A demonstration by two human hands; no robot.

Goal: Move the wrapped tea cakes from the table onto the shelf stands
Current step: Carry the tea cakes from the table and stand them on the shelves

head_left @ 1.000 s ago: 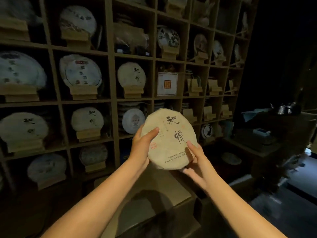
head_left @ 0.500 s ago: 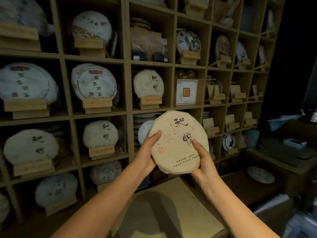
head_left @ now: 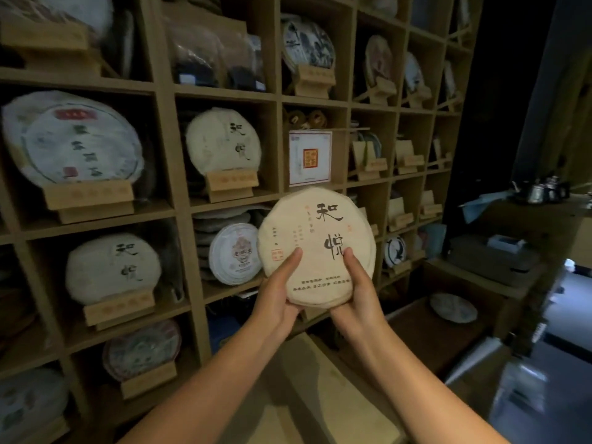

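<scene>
Head view, the only one we get: the left hand (head_left: 278,294) and the right hand (head_left: 358,293) are both clasped on the lower rim of a cake (head_left: 315,246), thumbs pressed flat on its printed face, fingers curled behind. The cake is in mid-air, upright, face toward the camera, in front of the shelf (head_left: 166,155) and not touching it.

This looks like the carry step, with the cake off the counter (head_left: 307,389) and not yet seated. Empty stands (head_left: 371,161) show in the cubbies to the right of the cake, and more below them. The next move calls for picking one, lifting the cake clear of that stand's front lip, and lowering its bottom edge into the slot so it leans back. Which stand is meant, I cannot tell.

The counter sits low and near, pale tan, plain. The shelf is a wooden grid filling the left and centre. Several cubbies hold cakes on stands, two with the same black characters as the carried one. A framed card (head_left: 309,158) stands just above the cake. Far right, the room goes dark: a low side table, a plate (head_left: 453,307), kettles (head_left: 541,189) further back.
</scene>
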